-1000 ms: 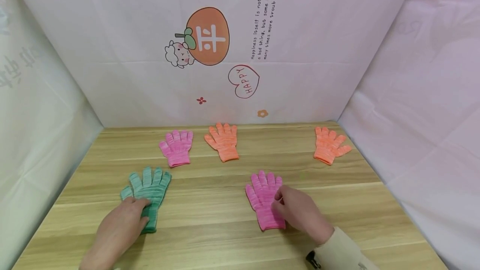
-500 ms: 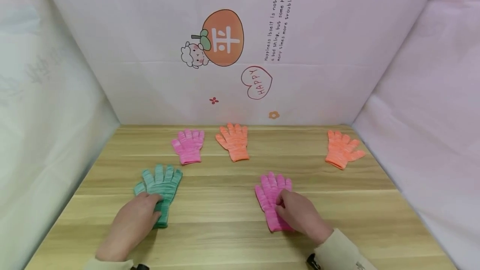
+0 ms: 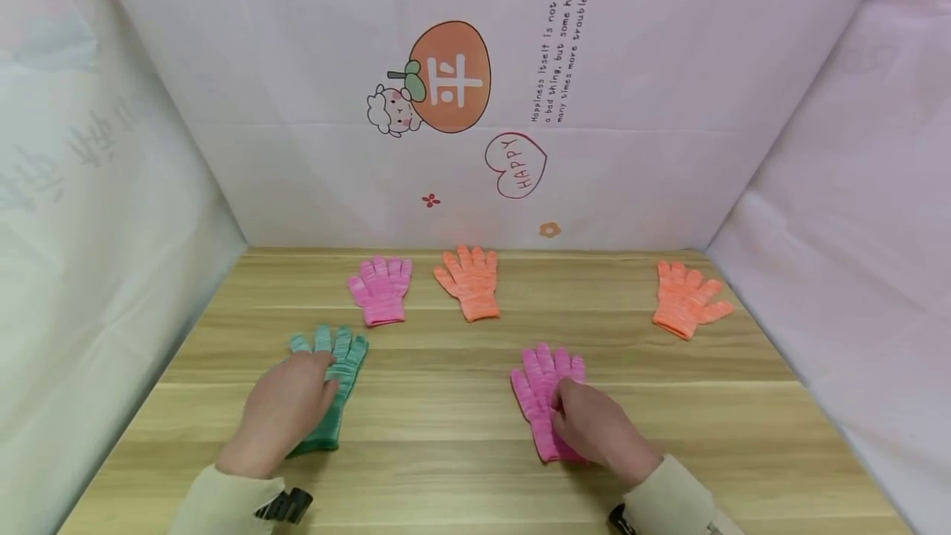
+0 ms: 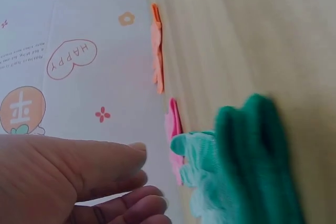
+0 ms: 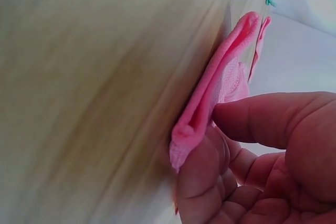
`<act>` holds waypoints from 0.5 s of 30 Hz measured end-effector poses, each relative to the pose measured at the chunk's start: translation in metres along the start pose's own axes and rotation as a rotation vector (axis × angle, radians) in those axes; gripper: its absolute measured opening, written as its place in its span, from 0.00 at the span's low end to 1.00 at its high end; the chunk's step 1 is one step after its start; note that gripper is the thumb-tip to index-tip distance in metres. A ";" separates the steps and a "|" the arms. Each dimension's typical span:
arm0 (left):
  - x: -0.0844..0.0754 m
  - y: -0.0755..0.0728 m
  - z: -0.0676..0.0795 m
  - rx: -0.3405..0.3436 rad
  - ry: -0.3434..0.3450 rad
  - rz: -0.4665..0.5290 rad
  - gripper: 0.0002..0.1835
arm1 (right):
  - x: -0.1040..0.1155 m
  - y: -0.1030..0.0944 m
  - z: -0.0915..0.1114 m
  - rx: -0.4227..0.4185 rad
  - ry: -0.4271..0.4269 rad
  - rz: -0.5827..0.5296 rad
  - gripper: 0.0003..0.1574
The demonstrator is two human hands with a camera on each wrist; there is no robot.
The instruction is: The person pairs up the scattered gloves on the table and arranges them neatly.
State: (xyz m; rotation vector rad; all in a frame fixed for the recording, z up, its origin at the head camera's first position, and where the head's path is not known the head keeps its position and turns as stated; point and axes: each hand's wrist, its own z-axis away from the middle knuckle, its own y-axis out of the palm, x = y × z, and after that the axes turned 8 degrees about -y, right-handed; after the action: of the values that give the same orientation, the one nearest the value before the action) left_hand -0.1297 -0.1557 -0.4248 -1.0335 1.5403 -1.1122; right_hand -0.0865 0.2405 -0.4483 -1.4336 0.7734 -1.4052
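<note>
A green knit glove (image 3: 345, 382) lies flat on the left, fingers pointing away. Over it hovers my left hand (image 3: 286, 407), covering its thumb side; the left wrist view shows thumb and fingers loosely bent, apart from the glove, with nothing between them. At the centre right lies a pink knit glove (image 3: 537, 403), cuff toward me. My right hand (image 3: 598, 429) pinches its right side near the cuff between thumb and forefinger; in the right wrist view the cuff opening (image 5: 218, 72) gapes slightly above the wood.
Along the back lie another pink glove (image 3: 381, 291) and an orange glove (image 3: 473, 283). A second orange glove (image 3: 687, 300) rests at the far right. White printed cloth (image 3: 631, 106) walls the back and sides of the wooden table (image 3: 423, 419).
My left hand has moved forward from the green glove's lower part and now covers more of it. The right hand stays at the pink glove's side. The head view has shifted left.
</note>
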 end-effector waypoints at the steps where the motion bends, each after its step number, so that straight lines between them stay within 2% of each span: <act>1: -0.001 -0.001 -0.003 -0.007 0.001 0.007 0.14 | 0.000 0.000 0.000 0.003 0.002 -0.002 0.05; 8: -0.008 -0.006 -0.031 0.002 -0.046 0.083 0.20 | -0.003 0.003 0.000 -0.010 -0.011 -0.008 0.06; 15: -0.006 -0.002 -0.062 0.025 -0.080 0.095 0.22 | -0.007 0.006 -0.001 -0.014 -0.017 -0.010 0.07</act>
State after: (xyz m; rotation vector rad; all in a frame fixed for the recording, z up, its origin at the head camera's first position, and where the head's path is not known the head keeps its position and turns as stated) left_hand -0.1892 -0.1400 -0.4125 -0.9664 1.4929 -1.0103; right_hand -0.0875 0.2444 -0.4562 -1.4606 0.7678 -1.3957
